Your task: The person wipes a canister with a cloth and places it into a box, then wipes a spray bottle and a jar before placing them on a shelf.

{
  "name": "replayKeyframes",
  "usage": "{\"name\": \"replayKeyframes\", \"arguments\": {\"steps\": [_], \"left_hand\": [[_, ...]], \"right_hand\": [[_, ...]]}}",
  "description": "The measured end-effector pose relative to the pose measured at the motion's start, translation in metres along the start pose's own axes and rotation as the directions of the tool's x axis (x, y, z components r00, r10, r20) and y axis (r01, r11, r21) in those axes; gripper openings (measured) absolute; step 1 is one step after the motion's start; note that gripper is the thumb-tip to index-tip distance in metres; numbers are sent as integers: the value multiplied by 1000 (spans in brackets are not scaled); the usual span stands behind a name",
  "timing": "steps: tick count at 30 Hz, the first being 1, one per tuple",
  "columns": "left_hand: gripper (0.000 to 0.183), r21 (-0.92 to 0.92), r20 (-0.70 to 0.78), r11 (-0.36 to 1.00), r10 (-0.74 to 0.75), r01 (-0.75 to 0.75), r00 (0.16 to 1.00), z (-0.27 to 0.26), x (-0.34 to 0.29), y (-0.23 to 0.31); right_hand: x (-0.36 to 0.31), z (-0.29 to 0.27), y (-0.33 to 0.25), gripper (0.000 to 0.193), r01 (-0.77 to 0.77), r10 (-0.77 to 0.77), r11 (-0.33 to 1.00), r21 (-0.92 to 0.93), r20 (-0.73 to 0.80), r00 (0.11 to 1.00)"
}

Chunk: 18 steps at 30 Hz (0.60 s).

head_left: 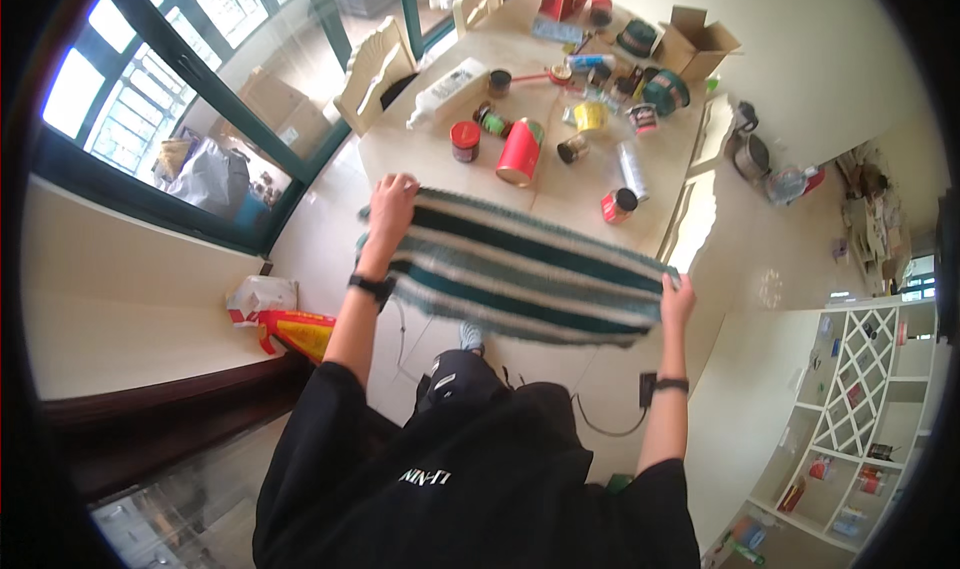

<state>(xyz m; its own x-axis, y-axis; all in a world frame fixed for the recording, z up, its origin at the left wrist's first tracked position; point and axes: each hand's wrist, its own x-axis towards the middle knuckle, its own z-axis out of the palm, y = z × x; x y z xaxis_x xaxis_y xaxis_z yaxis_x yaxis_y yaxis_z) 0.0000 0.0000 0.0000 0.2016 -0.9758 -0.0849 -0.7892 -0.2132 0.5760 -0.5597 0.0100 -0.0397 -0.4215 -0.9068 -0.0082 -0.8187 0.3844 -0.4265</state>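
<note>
Left hand [393,211], right hand [679,301]: fingers pinch opposite ends of striped cloth [530,259]; wide spacing likely keeps it stretched flat, near cluttered tabletop [425,151].

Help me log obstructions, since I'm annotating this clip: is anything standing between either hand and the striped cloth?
Nothing visible is. The left hand and right hand each grip an end of the striped cloth, spread between them. The red canister lies beyond its far edge.
</note>
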Motion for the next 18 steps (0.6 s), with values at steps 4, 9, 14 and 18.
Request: {"name": "replayKeyframes", "arguments": {"steps": [4, 9, 14, 18], "left_hand": [[59, 209, -204, 969, -90, 134, 975, 59, 64, -19], [75, 206, 66, 972, 96, -108, 993, 136, -16, -10], [86, 293, 95, 956, 5, -32, 995, 162, -35, -1], [90, 282, 145, 960, -42, 0, 989, 159, -34, -3]], "right_hand": [[-7, 59, -95, 67, -84, 90, 966, -247, 15, 996], [-80, 89, -110, 72, 327, -287, 919, -219, 195, 938], [-96, 121, -102, 64, 402, -359, 878, -260, 196, 912], [-86, 125, -97, 63, 461, -431, 871, -170, 184, 883]]}}
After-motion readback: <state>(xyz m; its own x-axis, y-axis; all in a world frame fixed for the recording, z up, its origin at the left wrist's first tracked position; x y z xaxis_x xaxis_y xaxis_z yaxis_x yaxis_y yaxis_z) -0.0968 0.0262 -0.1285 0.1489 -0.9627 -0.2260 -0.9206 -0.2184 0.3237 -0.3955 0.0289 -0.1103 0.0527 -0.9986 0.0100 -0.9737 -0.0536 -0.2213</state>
